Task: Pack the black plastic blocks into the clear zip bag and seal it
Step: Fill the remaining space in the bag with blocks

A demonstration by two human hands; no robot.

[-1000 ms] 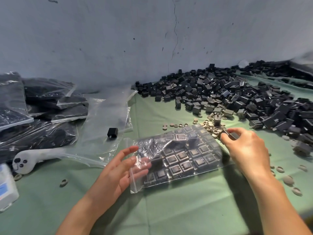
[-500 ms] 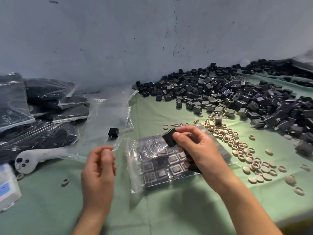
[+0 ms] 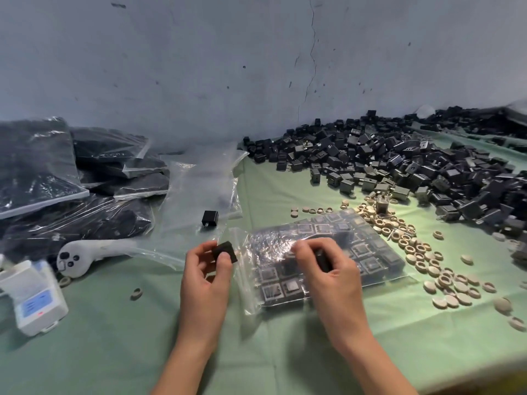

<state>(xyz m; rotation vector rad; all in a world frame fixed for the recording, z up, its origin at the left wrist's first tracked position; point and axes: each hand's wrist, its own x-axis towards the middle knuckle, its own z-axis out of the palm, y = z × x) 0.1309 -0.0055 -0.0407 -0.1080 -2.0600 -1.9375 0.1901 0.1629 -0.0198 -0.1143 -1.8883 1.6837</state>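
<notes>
The half-filled clear zip bag lies on the green cloth under the right hand, whose curled fingers grip a black block. The left hand pinches another block just beside the bag's left edge; half a second ago it held none.

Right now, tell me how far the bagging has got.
Done: the clear bag holds rows of blocks and lies flat on the green cloth. In hand: the left hand pinches one block beside the bag's mouth, and the right hand grips a second block over the bag. Left: both blocks to go in and the mouth to be sealed; a big pile of loose blocks lies behind.
</notes>
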